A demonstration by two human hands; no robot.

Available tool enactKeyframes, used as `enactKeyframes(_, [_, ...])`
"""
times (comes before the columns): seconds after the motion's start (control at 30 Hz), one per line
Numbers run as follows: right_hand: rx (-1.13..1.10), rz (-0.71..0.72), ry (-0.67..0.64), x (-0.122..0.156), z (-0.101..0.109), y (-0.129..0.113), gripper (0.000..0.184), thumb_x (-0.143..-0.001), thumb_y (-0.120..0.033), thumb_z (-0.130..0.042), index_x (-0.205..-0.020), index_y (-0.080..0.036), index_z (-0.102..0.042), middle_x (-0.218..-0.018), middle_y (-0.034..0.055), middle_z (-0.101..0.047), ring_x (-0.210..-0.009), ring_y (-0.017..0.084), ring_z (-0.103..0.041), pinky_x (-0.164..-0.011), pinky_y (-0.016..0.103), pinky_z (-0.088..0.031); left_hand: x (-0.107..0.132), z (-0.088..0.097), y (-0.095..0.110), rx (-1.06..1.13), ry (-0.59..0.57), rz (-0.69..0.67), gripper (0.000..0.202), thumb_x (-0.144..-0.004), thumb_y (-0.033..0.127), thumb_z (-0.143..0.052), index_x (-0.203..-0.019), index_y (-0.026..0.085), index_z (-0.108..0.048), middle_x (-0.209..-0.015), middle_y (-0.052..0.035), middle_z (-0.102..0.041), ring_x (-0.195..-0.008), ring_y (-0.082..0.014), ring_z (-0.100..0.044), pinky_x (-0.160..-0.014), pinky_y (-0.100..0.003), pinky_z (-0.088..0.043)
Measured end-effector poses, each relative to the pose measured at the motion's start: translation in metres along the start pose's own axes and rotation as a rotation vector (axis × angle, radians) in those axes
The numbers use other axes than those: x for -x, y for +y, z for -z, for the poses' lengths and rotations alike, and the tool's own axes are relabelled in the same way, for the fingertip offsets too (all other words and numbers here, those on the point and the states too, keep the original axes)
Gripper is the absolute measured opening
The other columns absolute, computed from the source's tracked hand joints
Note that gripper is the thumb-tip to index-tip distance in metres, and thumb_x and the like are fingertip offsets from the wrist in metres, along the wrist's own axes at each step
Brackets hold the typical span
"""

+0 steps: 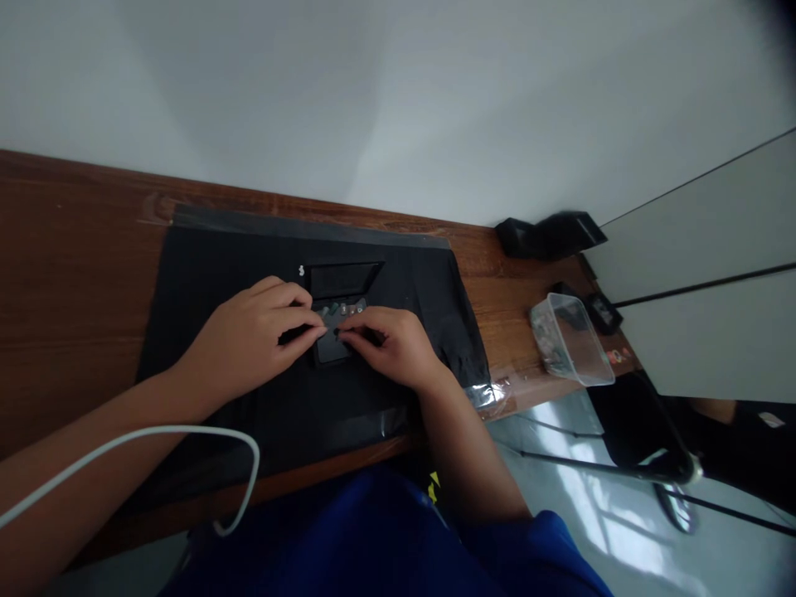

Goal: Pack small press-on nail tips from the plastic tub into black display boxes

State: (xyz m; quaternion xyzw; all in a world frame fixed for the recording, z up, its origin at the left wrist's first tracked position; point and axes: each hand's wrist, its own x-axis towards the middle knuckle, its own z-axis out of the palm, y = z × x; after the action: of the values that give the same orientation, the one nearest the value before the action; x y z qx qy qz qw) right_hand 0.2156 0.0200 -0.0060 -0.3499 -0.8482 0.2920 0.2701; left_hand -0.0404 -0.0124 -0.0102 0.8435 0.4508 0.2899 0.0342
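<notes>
A small black hinged case [334, 347] lies opened on a black mat [217, 257], its dark lid [344, 280] tilted up at the back. Several tiny whitish and greenish pieces [344, 309] sit in a row along the case's rear part. My left hand [261, 327] reaches in from the left, thumb and forefinger pinched together over the case's left edge; whatever is between them is too small to make out. From the right, my right hand [398, 344] pinches at a tiny dark thing over the middle of the case. A small white bit [302, 270] rests beside the lid.
The mat is taped onto a wooden table [75, 274] against a white wall. A clear plastic tub [572, 340] stands at the right end, with black objects [547, 235] behind it. A white cable [180, 429] crosses my left forearm. Part of another person [715, 410] shows at far right.
</notes>
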Motion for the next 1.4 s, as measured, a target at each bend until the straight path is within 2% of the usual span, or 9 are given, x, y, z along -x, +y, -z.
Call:
enactKeyframes(0.1, [-0.005,0.001,-0.011,0.000,0.000,0.000,0.008,-0.102,-0.022,-0.079,-0.107,-0.023,-0.085,-0.097,0.0025,-0.085,-0.081,0.014,-0.075,-0.077,0.024,-0.054,-0.001,0.002,0.003,0.033,0.016,0.001,0.036,-0.113,0.037,-0.054,-0.096,0.021,-0.082,-0.106,-0.0076,-0.081,-0.098,-0.0269,-0.072,-0.083,-0.041,-0.059])
enactKeyframes(0.23, [0.000,-0.013,-0.007,0.000,0.000,0.000,0.009,-0.102,-0.024,-0.080,-0.108,-0.024,-0.085,-0.099,0.0022,-0.086,-0.083,0.015,-0.077,-0.078,0.025,-0.055,0.000,0.003,0.004,0.049,0.005,0.016,0.032,-0.111,0.038,-0.057,-0.097,0.025,-0.083,-0.107,-0.0063,-0.082,-0.097,-0.0270,-0.072,-0.087,-0.042,-0.058])
enactKeyframes(0.5, [0.005,-0.028,-0.002,0.000,0.001,-0.004,0.009,-0.103,-0.026,-0.078,-0.109,-0.023,-0.085,-0.097,0.0023,-0.085,-0.080,0.014,-0.075,-0.077,0.025,-0.054,0.005,-0.002,0.001,-0.008,-0.041,0.045,0.041,-0.113,0.041,-0.051,-0.098,0.023,-0.084,-0.100,-0.0082,-0.076,-0.092,-0.0271,-0.066,-0.081,-0.043,-0.056])
enactKeyframes(0.7, [-0.018,-0.006,0.025,0.000,0.001,-0.003,0.013,-0.103,-0.025,-0.078,-0.114,-0.022,-0.084,-0.099,0.0028,-0.083,-0.080,0.014,-0.073,-0.076,0.025,-0.054,-0.001,-0.002,0.005,0.014,-0.067,-0.036,0.038,-0.114,0.033,-0.047,-0.099,0.018,-0.077,-0.104,-0.0092,-0.080,-0.098,-0.0277,-0.071,-0.088,-0.044,-0.058])
enactKeyframes(0.87, [-0.006,-0.038,-0.013,0.000,0.000,-0.003,0.013,-0.104,-0.028,-0.077,-0.114,-0.023,-0.083,-0.098,0.0028,-0.083,-0.081,0.014,-0.072,-0.076,0.026,-0.054,0.000,-0.002,0.004,0.056,-0.072,-0.080,0.033,-0.114,0.032,-0.051,-0.103,0.019,-0.078,-0.103,-0.0060,-0.085,-0.096,-0.0268,-0.076,-0.084,-0.043,-0.057])
enactKeyframes(1.03, [-0.007,-0.030,-0.011,0.000,-0.001,-0.002,0.013,-0.104,-0.026,-0.076,-0.114,-0.023,-0.083,-0.101,0.0032,-0.083,-0.084,0.015,-0.073,-0.077,0.026,-0.053,0.000,-0.001,0.009,0.067,-0.030,-0.078,0.029,-0.111,0.026,-0.055,-0.100,0.025,-0.081,-0.096,-0.0005,-0.087,-0.090,-0.0240,-0.079,-0.078,-0.040,-0.052])
enactKeyframes(1.13, [-0.013,-0.013,-0.003,0.000,-0.001,-0.001,0.013,-0.104,-0.025,-0.076,-0.114,-0.022,-0.083,-0.099,0.0032,-0.083,-0.083,0.014,-0.074,-0.077,0.025,-0.053,-0.002,0.000,0.012,0.056,0.004,-0.094,0.028,-0.111,0.024,-0.055,-0.101,0.024,-0.081,-0.093,-0.0011,-0.086,-0.086,-0.0236,-0.079,-0.075,-0.039,-0.050])
enactKeyframes(1.27, [-0.033,0.005,-0.001,-0.001,0.000,-0.003,0.012,-0.103,-0.030,-0.079,-0.110,-0.022,-0.084,-0.096,0.0035,-0.083,-0.083,0.016,-0.075,-0.076,0.026,-0.055,-0.003,0.002,0.014,0.062,0.094,-0.096,0.020,-0.110,0.022,-0.060,-0.102,0.022,-0.078,-0.093,-0.0013,-0.086,-0.086,-0.0225,-0.080,-0.077,-0.038,-0.053])
enactKeyframes(1.4, [-0.159,0.089,0.041,-0.002,0.001,-0.007,0.015,-0.105,-0.033,-0.077,-0.099,-0.021,-0.084,-0.096,0.0049,-0.085,-0.082,0.016,-0.078,-0.076,0.027,-0.060,-0.003,0.004,0.014,0.157,0.176,-0.133,0.014,-0.105,0.013,-0.068,-0.099,0.022,-0.074,-0.098,0.0006,-0.087,-0.089,-0.0197,-0.081,-0.083,-0.035,-0.058])
